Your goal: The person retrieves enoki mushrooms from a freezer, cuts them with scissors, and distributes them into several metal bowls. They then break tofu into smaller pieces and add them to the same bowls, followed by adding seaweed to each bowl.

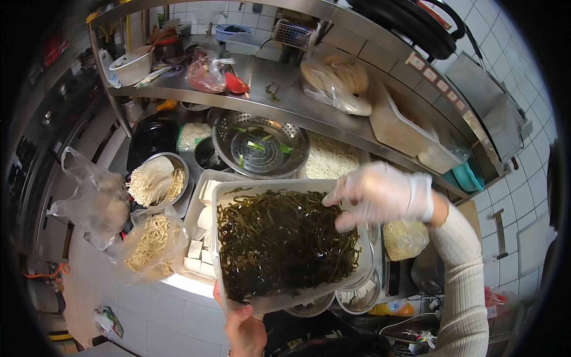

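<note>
My left hand (243, 328), bare, grips the near left corner of a translucent plastic tub (294, 303), its thumb on the outside near the rim. Dark green shredded seaweed (285, 245) fills the tub. Gloved in clear plastic, my right hand (379, 194) hangs over the tub's far right corner, blurred, fingers apart and pointing at the seaweed; whether the fingertips touch it I cannot tell. Under the tub's left side lies a second container with white tofu blocks (194, 256). A steel colander (261, 145) with green scraps stands behind the tub, beside pale noodles (332, 156).
A bowl of enoki mushrooms (154, 178) and a bag of noodle-like strips (149, 243) stand at the left. Above the counter runs a steel shelf (267, 93) bearing bagged food and a plastic bin (397, 125). Bagged yellowish food (403, 241) lies beyond my right wrist. Steel bowls (359, 296) sit close below.
</note>
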`<state>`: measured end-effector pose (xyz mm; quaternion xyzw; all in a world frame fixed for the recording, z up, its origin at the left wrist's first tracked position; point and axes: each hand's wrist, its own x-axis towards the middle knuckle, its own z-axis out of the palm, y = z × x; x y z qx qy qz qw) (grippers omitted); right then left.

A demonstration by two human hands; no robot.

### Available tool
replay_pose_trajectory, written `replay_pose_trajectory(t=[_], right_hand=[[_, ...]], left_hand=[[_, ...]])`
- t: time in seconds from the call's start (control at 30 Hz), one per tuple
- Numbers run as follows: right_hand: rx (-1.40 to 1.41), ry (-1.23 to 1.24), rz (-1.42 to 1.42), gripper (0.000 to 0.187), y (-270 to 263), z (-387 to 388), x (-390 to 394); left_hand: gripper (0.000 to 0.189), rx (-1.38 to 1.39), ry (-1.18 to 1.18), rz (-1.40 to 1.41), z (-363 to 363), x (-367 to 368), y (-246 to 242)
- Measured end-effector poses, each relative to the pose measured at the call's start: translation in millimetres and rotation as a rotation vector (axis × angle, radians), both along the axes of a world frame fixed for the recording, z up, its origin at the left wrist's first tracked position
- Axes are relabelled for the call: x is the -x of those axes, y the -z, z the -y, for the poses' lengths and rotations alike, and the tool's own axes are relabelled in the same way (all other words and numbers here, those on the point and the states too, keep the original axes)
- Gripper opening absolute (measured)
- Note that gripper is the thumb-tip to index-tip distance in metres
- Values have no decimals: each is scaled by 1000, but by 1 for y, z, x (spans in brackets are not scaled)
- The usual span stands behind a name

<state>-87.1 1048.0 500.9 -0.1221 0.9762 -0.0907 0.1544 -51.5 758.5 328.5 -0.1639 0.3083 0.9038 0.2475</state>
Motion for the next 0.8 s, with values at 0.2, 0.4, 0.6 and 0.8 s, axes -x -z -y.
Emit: replay_pose_trajectory(t=[0.2,0.4,0.6,0.8], right_hand=[[-119,185,-141,76,41,14,-67],[305,366,-550,34,13,-15,-106],[948,851,-538,34,-43,-17,-143],[1175,760,-614,36,-52,-34,-163]], left_hand=[[77,-107,57,26,-9,-6,-13],[77,-133,129,-31,-24,-14,-26],[74,-117,179,-28,-40,-23,-29],[71,-66,204,64,-50,-29,-27]])
